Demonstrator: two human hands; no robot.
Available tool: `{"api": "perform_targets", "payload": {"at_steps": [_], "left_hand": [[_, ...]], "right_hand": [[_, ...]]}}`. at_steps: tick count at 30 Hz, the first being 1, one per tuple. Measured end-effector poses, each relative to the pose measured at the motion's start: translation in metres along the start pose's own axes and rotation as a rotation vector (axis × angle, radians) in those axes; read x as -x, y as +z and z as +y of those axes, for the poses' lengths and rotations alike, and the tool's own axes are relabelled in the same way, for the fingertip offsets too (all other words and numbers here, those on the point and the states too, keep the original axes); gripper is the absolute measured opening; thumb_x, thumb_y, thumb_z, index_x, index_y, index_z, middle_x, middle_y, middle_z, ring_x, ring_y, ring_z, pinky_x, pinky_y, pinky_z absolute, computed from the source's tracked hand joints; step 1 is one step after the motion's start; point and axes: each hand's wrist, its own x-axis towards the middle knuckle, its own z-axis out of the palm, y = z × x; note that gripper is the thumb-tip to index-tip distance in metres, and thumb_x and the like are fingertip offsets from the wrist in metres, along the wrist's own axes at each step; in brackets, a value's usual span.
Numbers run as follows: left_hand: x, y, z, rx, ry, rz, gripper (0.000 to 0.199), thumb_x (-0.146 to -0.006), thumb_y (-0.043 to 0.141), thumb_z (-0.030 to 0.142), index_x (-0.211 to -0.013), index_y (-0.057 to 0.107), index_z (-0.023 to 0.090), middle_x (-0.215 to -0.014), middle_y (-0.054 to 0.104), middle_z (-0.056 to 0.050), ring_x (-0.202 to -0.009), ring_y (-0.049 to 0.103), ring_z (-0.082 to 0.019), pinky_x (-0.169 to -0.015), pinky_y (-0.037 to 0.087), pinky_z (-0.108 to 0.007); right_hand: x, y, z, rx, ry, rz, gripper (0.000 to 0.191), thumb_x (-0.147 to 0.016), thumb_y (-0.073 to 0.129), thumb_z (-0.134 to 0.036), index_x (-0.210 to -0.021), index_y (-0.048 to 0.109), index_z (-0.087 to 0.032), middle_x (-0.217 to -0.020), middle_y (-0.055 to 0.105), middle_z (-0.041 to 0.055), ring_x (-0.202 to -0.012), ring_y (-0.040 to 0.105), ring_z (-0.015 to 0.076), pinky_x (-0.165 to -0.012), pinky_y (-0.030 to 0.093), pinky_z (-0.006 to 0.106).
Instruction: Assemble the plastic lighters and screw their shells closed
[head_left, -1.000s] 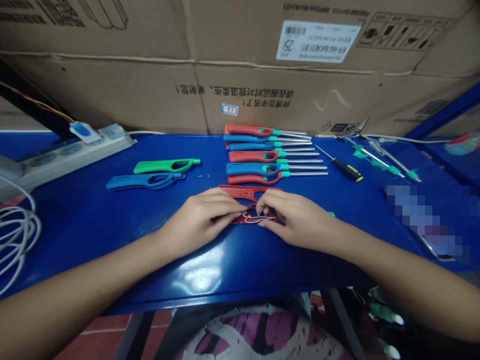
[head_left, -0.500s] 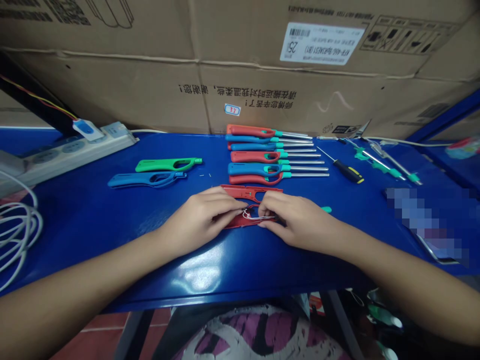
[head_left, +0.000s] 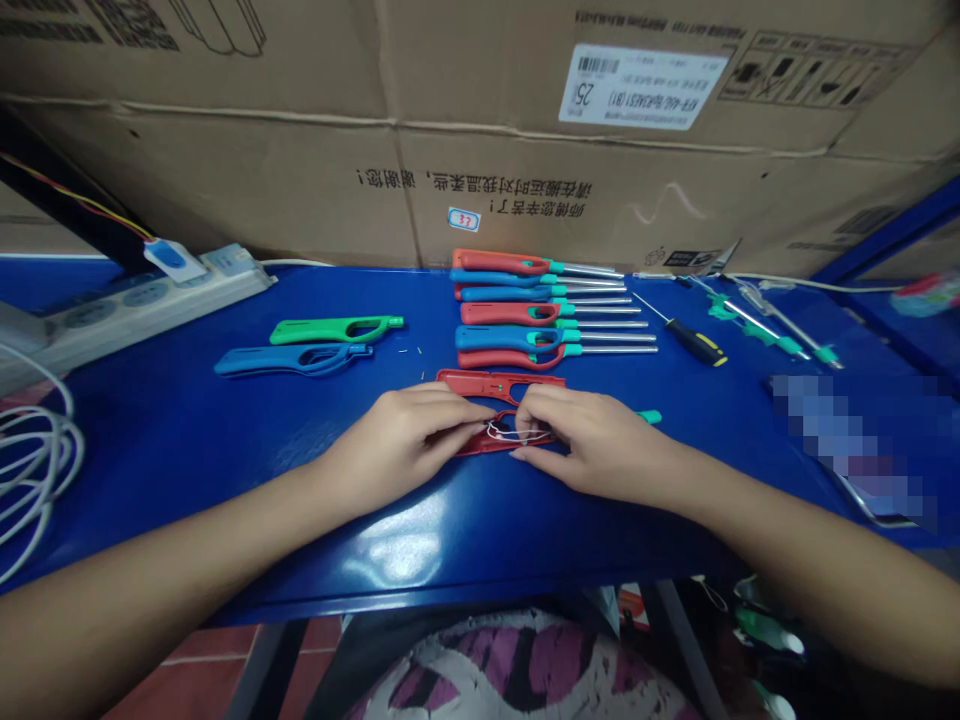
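Observation:
Two red halves of a lighter casing lie in front of me. The back half (head_left: 466, 383) rests open side up, touched by neither hand's fingertips. In the front half (head_left: 484, 445) a thin white wire (head_left: 499, 434) loops beside a small dark part. My left hand (head_left: 412, 440) is closed at this half's left side, thumb and forefinger pinching at the wire's end. From the right, my right hand (head_left: 596, 440) curls over the same half, thumb at its near edge and fingers over the wire. A green nozzle tip (head_left: 649, 416) sticks out beyond that hand.
Behind the halves lie several assembled lighters (head_left: 517, 340). A green casing (head_left: 330, 330) and a blue casing (head_left: 292, 360) are on the left, near a power strip (head_left: 142, 300). A screwdriver (head_left: 697, 343), metal tubes (head_left: 765, 325) and a phone (head_left: 862, 460) occupy the right.
The right thumb has drawn slightly left and away from the forefinger. The wire loop has shifted a little within the front half. The left hand stays almost in place.

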Motion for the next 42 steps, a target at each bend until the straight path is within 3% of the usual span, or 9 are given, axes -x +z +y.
{"api": "perform_targets", "payload": {"at_steps": [6, 12, 18, 25, 31, 34, 39, 42], "left_hand": [[0.0, 0.0, 0.0, -0.007, -0.019, -0.013, 0.02, -0.096, 0.061, 0.014, -0.111, 0.074, 0.014, -0.104, 0.079, -0.007, -0.093, 0.074, -0.018, -0.083, 0.058, -0.029], [0.002, 0.003, -0.002, 0.029, -0.065, -0.003, 0.021, -0.095, 0.063, 0.013, -0.112, 0.074, 0.014, -0.104, 0.079, -0.005, -0.093, 0.074, -0.015, -0.085, 0.057, -0.026], [0.003, 0.002, -0.002, 0.048, -0.108, 0.005, 0.02, -0.094, 0.065, 0.014, -0.111, 0.075, 0.017, -0.102, 0.079, -0.002, -0.09, 0.073, -0.013, -0.082, 0.057, -0.024], [0.003, 0.002, -0.002, 0.031, -0.119, 0.011, 0.02, -0.094, 0.065, 0.016, -0.111, 0.075, 0.018, -0.103, 0.079, -0.002, -0.091, 0.074, -0.014, -0.082, 0.057, -0.024], [0.003, 0.002, -0.001, 0.035, -0.153, 0.01, 0.018, -0.093, 0.066, 0.017, -0.108, 0.076, 0.018, -0.102, 0.08, -0.001, -0.089, 0.075, -0.014, -0.08, 0.056, -0.022], [0.002, 0.001, 0.0, 0.041, -0.167, 0.001, 0.018, -0.093, 0.066, 0.017, -0.108, 0.076, 0.018, -0.101, 0.08, -0.001, -0.087, 0.075, -0.013, -0.077, 0.056, -0.021], [0.001, -0.001, 0.002, 0.03, -0.176, -0.002, 0.018, -0.092, 0.066, 0.015, -0.107, 0.076, 0.018, -0.099, 0.08, -0.001, -0.084, 0.075, -0.013, -0.076, 0.056, -0.021], [0.002, -0.001, 0.003, 0.025, -0.177, -0.009, 0.018, -0.092, 0.067, 0.014, -0.107, 0.076, 0.019, -0.097, 0.08, 0.0, -0.082, 0.074, -0.013, -0.075, 0.056, -0.021]], "right_hand": [[-0.001, 0.0, 0.002, 0.029, -0.029, 0.018, 0.011, -0.098, 0.056, -0.03, -0.092, 0.054, -0.021, -0.09, 0.064, -0.0007, -0.076, 0.058, 0.0132, -0.065, 0.039, 0.026], [-0.002, 0.0, 0.005, 0.053, -0.08, 0.0, 0.01, -0.099, 0.056, -0.028, -0.104, 0.059, -0.022, -0.097, 0.067, 0.001, -0.082, 0.062, 0.0145, -0.068, 0.042, 0.027], [-0.002, 0.001, 0.007, 0.048, -0.09, -0.001, 0.005, -0.096, 0.059, -0.023, -0.1, 0.058, -0.02, -0.102, 0.064, 0.0022, -0.088, 0.061, 0.0155, -0.07, 0.043, 0.027], [-0.001, 0.002, 0.003, 0.062, -0.088, 0.039, 0.012, -0.094, 0.063, -0.029, -0.094, 0.055, -0.02, -0.095, 0.063, 0.0006, -0.081, 0.058, 0.014, -0.065, 0.04, 0.026], [-0.003, 0.0, 0.009, 0.207, -0.259, 0.042, 0.02, -0.104, 0.044, -0.03, -0.099, 0.059, -0.018, -0.095, 0.064, 0.0037, -0.074, 0.057, 0.0136, -0.061, 0.037, 0.027], [-0.005, -0.001, 0.015, 0.116, -0.287, 0.048, 0.018, -0.103, 0.046, -0.028, -0.099, 0.061, -0.019, -0.093, 0.065, 0.0028, -0.075, 0.058, 0.0128, -0.063, 0.041, 0.026], [-0.01, -0.002, 0.021, -0.123, -0.34, 0.134, 0.014, -0.101, 0.051, -0.02, -0.104, 0.065, -0.017, -0.103, 0.068, 0.0067, -0.096, 0.064, 0.0146, -0.086, 0.049, 0.026], [-0.012, -0.004, 0.024, -0.182, -0.356, 0.164, 0.014, -0.1, 0.052, -0.018, -0.104, 0.065, -0.016, -0.104, 0.068, 0.008, -0.097, 0.065, 0.0146, -0.088, 0.05, 0.027]]}}
